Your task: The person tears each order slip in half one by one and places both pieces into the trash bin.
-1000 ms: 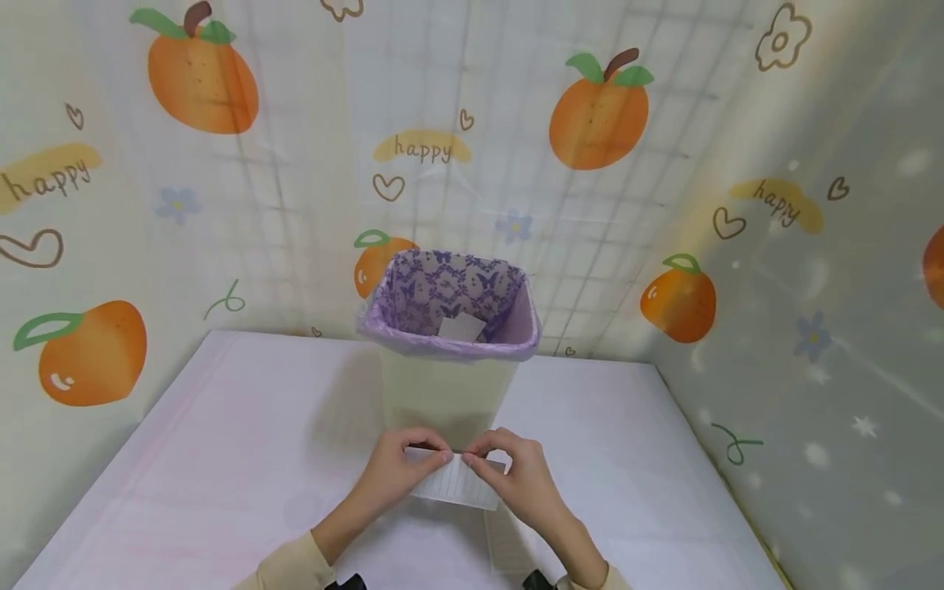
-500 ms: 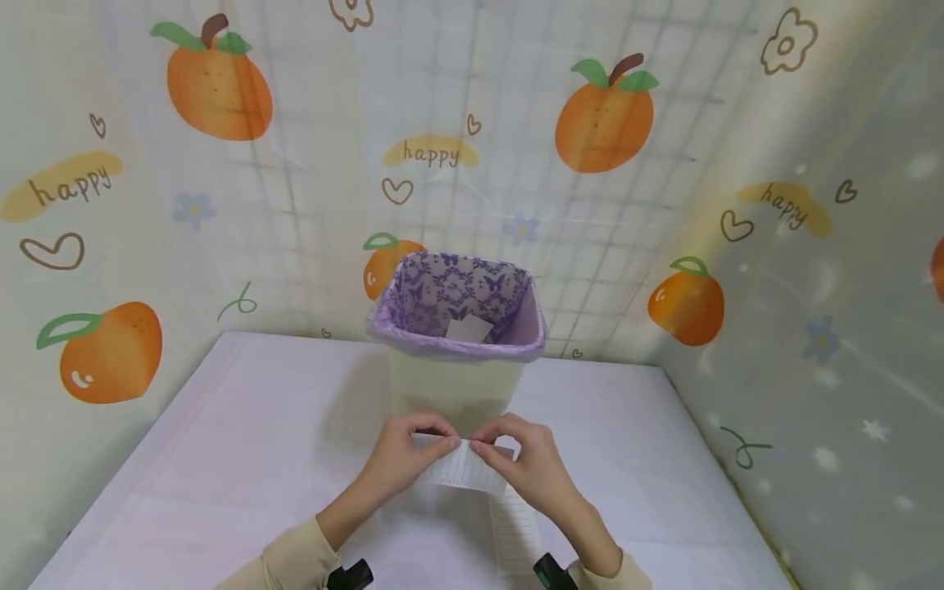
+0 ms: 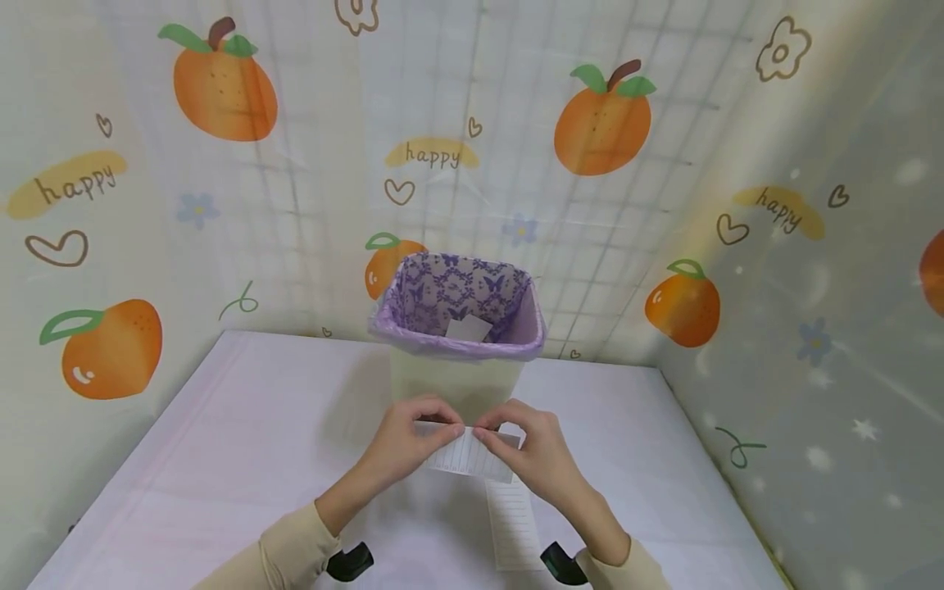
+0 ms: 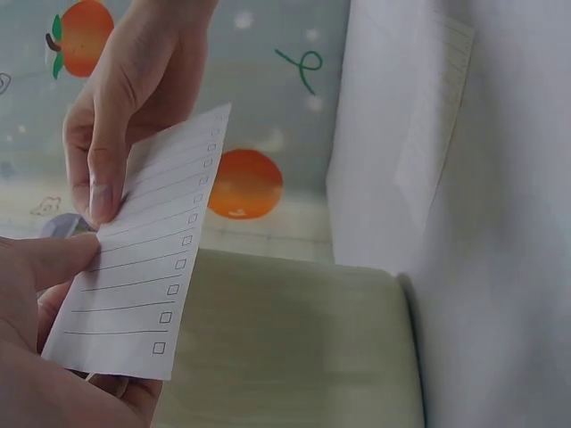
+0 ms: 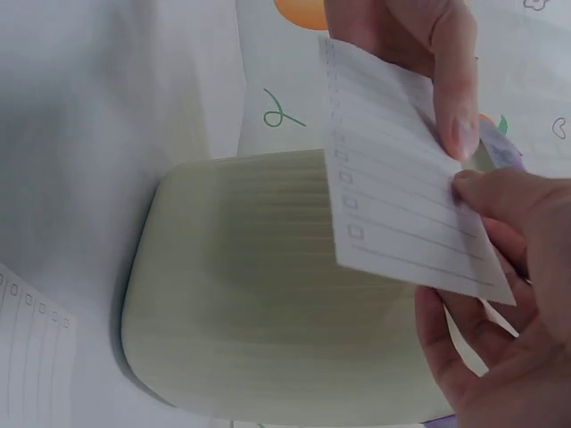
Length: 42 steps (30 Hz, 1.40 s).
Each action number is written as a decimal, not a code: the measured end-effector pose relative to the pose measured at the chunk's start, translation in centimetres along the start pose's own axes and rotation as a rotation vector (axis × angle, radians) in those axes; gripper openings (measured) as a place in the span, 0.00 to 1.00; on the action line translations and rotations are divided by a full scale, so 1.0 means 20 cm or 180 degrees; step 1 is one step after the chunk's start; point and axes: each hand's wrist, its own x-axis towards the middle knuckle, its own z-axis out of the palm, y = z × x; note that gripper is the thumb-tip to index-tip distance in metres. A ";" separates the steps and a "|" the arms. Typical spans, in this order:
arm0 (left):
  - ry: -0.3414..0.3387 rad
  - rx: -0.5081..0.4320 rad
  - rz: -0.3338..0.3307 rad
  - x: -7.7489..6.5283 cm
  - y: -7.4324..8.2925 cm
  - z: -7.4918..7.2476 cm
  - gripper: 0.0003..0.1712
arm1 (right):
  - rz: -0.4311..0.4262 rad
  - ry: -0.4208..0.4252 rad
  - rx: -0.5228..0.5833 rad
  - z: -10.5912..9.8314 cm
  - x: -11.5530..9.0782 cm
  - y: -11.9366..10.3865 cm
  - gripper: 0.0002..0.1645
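Observation:
Both hands pinch one lined sheet of paper with small checkboxes [image 4: 147,259] by its long upper edge, thumbs side by side near the middle. My left hand [image 3: 409,438] holds it from the left, my right hand [image 3: 538,451] from the right. The sheet is held up above the table, in front of a pale green bin [image 3: 457,381]. In the right wrist view the paper [image 5: 393,169] looks whole, its ruled lines and checkboxes facing the wrist camera. A second lined sheet [image 3: 514,528] lies flat on the table below the right hand.
A purple butterfly-patterned liner [image 3: 457,348] covers the bin's rim, and a white piece of paper [image 3: 469,329] lies inside. The white table [image 3: 295,459] meets a fruit-printed curtain [image 3: 310,164] at the back and sides.
Both hands have risen a little with the sheet, moving toward the bin, so more of the sheet on the table shows. The head view has shifted slightly.

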 end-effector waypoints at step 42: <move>-0.0138 0.0195 0.0511 0.28 0.47 -0.25 0.03 | -0.0706 0.0079 -0.0128 -0.30 0.37 -0.26 0.06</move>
